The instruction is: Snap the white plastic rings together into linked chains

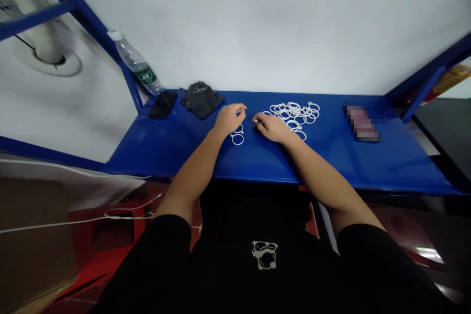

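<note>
Hands (228,118) (273,127) bend inward beside white rings (294,111), curled narrow; cannot tell what they hold

White rings (294,112); blue table (331,157); green bottle label (146,76); black shirt (235,284), pale print (264,255).

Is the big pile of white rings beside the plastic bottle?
No, the pile of white rings lies by the right hand, away from the plastic bottle.

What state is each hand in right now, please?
Left hand: partly curled, a white bit at its fingers; whether gripped cannot be told.
Right hand: curled, a small white piece showing beneath; whether gripped cannot be told.
</note>
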Demonstrator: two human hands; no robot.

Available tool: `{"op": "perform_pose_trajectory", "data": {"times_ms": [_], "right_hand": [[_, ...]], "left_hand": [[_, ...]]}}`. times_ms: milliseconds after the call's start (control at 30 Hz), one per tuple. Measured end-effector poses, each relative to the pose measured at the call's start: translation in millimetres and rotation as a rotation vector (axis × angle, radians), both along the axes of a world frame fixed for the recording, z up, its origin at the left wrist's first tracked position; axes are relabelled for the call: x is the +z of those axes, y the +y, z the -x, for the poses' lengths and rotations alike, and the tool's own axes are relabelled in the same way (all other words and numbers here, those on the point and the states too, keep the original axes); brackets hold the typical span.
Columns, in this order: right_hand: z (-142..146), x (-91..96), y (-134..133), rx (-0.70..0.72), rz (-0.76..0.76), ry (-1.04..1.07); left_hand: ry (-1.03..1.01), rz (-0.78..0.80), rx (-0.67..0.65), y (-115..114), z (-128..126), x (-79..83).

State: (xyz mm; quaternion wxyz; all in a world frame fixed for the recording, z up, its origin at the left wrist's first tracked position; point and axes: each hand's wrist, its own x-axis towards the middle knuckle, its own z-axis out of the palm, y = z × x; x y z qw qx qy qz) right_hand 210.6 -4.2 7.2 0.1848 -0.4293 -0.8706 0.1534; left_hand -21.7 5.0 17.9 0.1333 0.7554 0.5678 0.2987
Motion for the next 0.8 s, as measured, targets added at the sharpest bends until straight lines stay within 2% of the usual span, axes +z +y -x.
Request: {"op": "perform_pose_trajectory", "data": {"times_ms": [133, 400, 533, 800], "right_hand": [[-4.7, 6.0, 1.1, -0.060, -0.020, 0.120], [-19.8, 20.2, 3.5, -0.319, -0.078, 0.467], [-21.1, 18.3, 5.6, -0.365, -0.094, 0.487], [-19.3, 14.7, 7.3, -0.331, -0.112, 0.439]], "left_hand": [[-0.009, -0.004, -0.011, 0.0, -0.8, -1.1], [0.010, 0.010, -0.056, -2.1, -1.7, 2.5], [-0.001, 0.011, -0.051, -1.9, -2.1, 0.9], [-0.015, 0.020, -0.048, -2.1, -3.5, 0.1]]}}
